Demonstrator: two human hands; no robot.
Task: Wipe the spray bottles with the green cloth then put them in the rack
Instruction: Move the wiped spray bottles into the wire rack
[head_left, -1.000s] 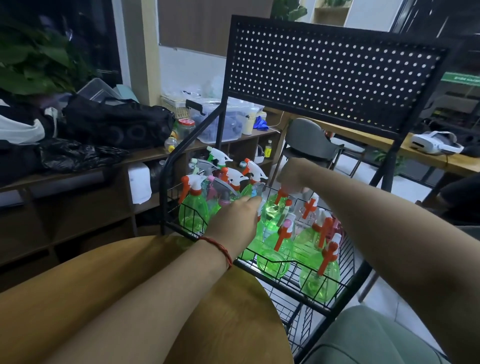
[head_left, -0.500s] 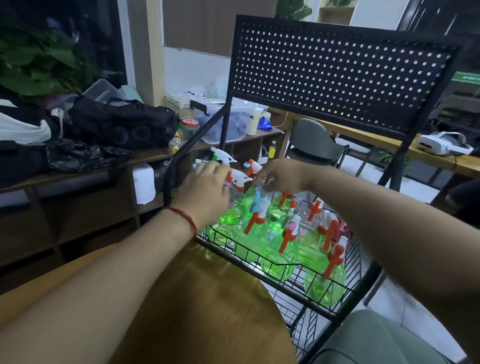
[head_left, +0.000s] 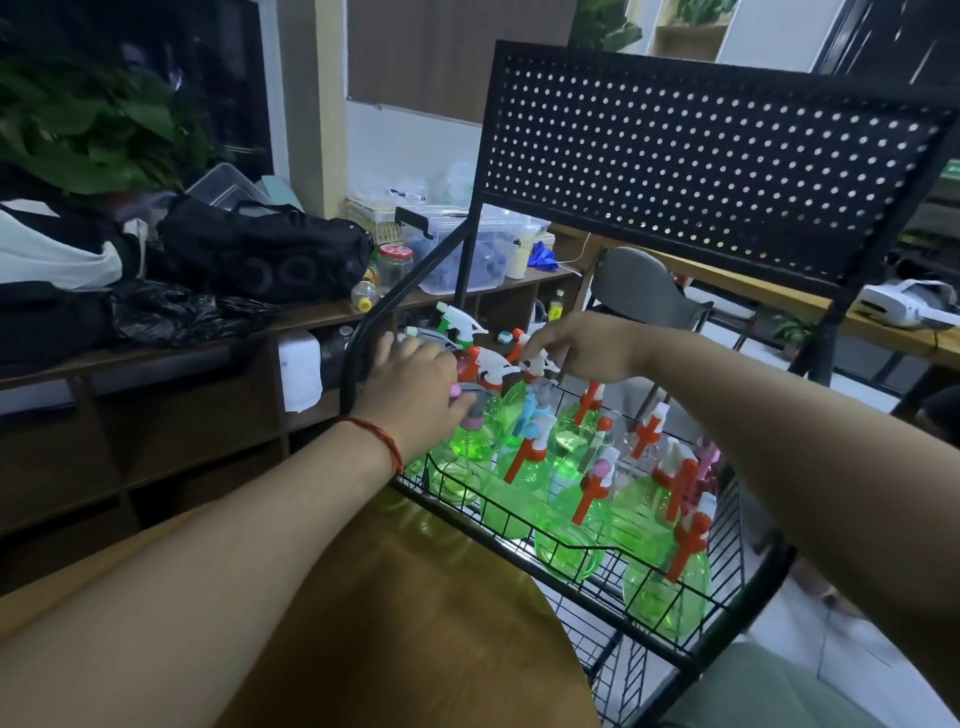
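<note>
Several green spray bottles (head_left: 566, 535) with red, white and blue trigger heads stand packed in the black wire rack basket (head_left: 582, 550). My left hand (head_left: 415, 395), with a red string at the wrist, reaches over the basket's left end. Its fingers curl around a grey-and-pink trigger head (head_left: 474, 408). My right hand (head_left: 584, 348) hovers over the back row, fingertips pinched on a white-and-red trigger head (head_left: 537, 361). No green cloth is in view.
A black pegboard panel (head_left: 701, 171) rises behind the basket. A round wooden table (head_left: 415, 623) lies under my forearms. A low wooden shelf (head_left: 322, 312) at left carries black bags, jars and a plastic box (head_left: 457, 249). A grey chair (head_left: 639, 291) stands beyond.
My left hand has moved from the basket's middle to its left end and closed on a trigger head. My right hand has shifted left over the back row.
</note>
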